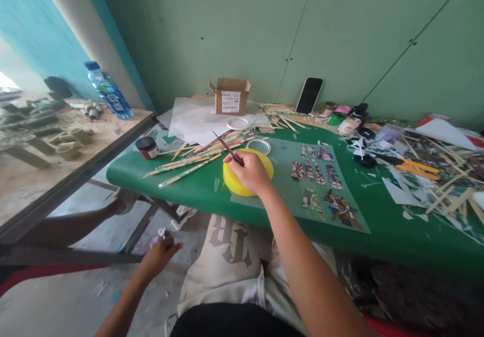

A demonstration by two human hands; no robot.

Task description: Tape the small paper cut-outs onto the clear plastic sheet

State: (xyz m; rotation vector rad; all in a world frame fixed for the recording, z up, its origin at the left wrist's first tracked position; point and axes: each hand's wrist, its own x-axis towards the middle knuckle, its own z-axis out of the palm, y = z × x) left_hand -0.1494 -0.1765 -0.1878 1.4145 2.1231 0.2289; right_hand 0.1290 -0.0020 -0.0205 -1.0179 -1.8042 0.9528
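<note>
My right hand (pixel 251 169) is closed around a slim dark pencil-like stick (pixel 226 145), whose thin end points up and away to the left. Beneath that hand, a round yellow object (pixel 235 183) sits on the green tabletop; the hand covers much of it. My left hand (pixel 162 255) hangs low, left of my knees, off the table, with its fingers curled. A whitish bit (pixel 162 233) shows just above it, and I cannot tell whether the hand holds it. Patterned cut-out pieces (pixel 312 170) lie on a translucent sheet (pixel 287 195) to the right.
Wrapped wooden sticks (pixel 189 168), a dark red-brown jar (pixel 147 148), a tape roll (pixel 258 147) and a cardboard box (pixel 231 97) stand or lie around. Orange-handled pliers (pixel 418 168) lie at right beside scraps. A phone (pixel 310 95) leans on the wall. A water bottle (pixel 109 92) stands on the left table.
</note>
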